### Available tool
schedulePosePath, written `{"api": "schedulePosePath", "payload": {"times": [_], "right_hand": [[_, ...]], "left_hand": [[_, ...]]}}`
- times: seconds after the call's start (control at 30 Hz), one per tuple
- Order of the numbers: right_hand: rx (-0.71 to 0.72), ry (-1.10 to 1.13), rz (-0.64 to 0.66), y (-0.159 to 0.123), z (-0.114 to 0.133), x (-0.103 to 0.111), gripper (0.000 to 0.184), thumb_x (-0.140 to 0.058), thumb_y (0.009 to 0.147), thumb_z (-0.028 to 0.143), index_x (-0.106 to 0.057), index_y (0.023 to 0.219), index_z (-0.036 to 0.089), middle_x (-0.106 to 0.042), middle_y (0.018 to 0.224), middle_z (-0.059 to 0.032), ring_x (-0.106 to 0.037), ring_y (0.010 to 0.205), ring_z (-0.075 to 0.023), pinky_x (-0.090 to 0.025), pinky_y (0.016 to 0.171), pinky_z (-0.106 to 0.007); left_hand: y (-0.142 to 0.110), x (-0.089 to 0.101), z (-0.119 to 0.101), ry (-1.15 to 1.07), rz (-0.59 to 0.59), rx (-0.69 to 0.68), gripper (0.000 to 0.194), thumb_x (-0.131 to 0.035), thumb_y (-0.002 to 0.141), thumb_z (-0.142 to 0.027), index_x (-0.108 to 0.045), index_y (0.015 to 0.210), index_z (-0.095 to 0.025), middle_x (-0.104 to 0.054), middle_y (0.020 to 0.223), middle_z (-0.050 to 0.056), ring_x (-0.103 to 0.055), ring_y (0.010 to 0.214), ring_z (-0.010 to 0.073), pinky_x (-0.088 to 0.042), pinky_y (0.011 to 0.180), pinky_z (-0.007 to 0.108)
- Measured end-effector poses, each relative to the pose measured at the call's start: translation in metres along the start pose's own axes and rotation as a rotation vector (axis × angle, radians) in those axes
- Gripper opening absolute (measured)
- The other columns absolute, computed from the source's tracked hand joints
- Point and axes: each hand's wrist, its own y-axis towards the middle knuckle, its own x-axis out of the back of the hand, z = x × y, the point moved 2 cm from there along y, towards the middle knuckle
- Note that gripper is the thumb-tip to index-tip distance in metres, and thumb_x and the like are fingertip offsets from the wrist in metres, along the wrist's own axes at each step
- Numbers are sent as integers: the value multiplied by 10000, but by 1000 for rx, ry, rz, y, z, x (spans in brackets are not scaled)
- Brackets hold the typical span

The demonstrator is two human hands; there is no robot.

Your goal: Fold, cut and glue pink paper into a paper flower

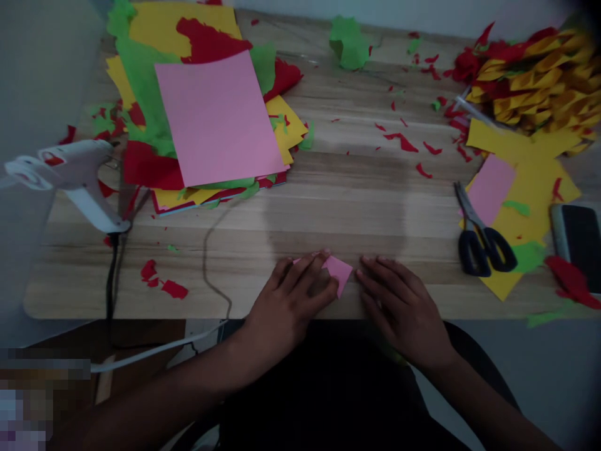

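Note:
A small piece of folded pink paper (339, 272) lies on the wooden table near its front edge. My left hand (295, 294) is over it, fingers bent and holding it against the tabletop, so much of the paper is hidden. One pointed corner shows to the right of my fingers and thumb. Just right of that corner rests my right hand (399, 300), its fingers stretched out on the table with nothing in them. A small gap separates its fingertips from the paper.
Sheets with a large pink one on top (220, 122) are stacked at the back left, beside a white hot glue gun (89, 172) with its cord. Scissors (479, 238), a phone (580, 238) and folded yellow paper pieces (530, 81) are on the right. Red scraps (404, 143) are scattered about.

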Motion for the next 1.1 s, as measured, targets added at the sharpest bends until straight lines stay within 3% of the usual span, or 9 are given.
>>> {"api": "schedulePosePath", "payload": {"times": [0.17, 0.43, 0.6, 0.73, 0.83, 0.97, 1.1], "right_hand": [[14, -33, 39, -2, -3, -1, 448, -597, 956, 233, -549, 1401, 227, -529, 1494, -87, -446, 1387, -290, -427, 1119, -529], [49, -148, 21, 49, 12, -18, 405, -555, 981, 282, -589, 1384, 264, -544, 1491, -73, -465, 1384, -298, -395, 1132, -507], [50, -178, -22, 29, 6, -12, 410, -580, 959, 214, -589, 1368, 233, -554, 1483, -69, -477, 1374, -291, -402, 1124, -501], [-22, -57, -50, 12, 1, -5, 369, -599, 943, 194, -618, 1311, 214, -591, 1439, -74, -506, 1335, -275, -445, 1092, -483], [-145, -19, -131, 21, 8, -7, 329, -638, 928, 285, -654, 1244, 191, -648, 1345, -105, -568, 1213, -291, -478, 1036, -496], [-263, -43, -156, 41, 21, -15, 213, -633, 924, 280, -688, 1117, 207, -651, 1282, -117, -571, 1144, -308, -471, 996, -507], [-292, -36, -114, 49, 26, -14, 169, -635, 914, 289, -645, 1052, 192, -635, 1220, -129, -553, 1125, -313, -445, 980, -495]], "left_hand": [[2, 3, 3, -50, 21, -10, 565, -651, 784, -109, -548, 1319, -256, -306, 1629, 158, -353, 1440, 287, -302, 1117, 485], [1, 2, 3, -28, -10, 11, 559, -675, 779, -121, -579, 1313, -256, -339, 1604, 147, -366, 1409, 337, -322, 1122, 507], [1, 4, 1, -7, -15, 34, 568, -687, 785, -110, -576, 1323, -254, -330, 1611, 163, -408, 1379, 322, -368, 1094, 493], [1, 11, 3, -20, 10, 24, 577, -743, 813, -270, -562, 1361, -257, -310, 1623, 164, -447, 1328, 330, -400, 1048, 498], [1, 18, 4, -23, -3, 52, 503, -669, 884, -464, -590, 1349, -290, -409, 1578, 115, -520, 1198, 308, -427, 982, 486], [1, 20, 2, 24, -64, 85, 383, -560, 971, -397, -614, 1336, -294, -577, 1439, 53, -534, 1140, 269, -425, 928, 427], [-5, 11, -2, 26, -83, 111, 415, -524, 997, -362, -565, 1397, -259, -588, 1439, 25, -498, 1226, 261, -390, 967, 415]]}}
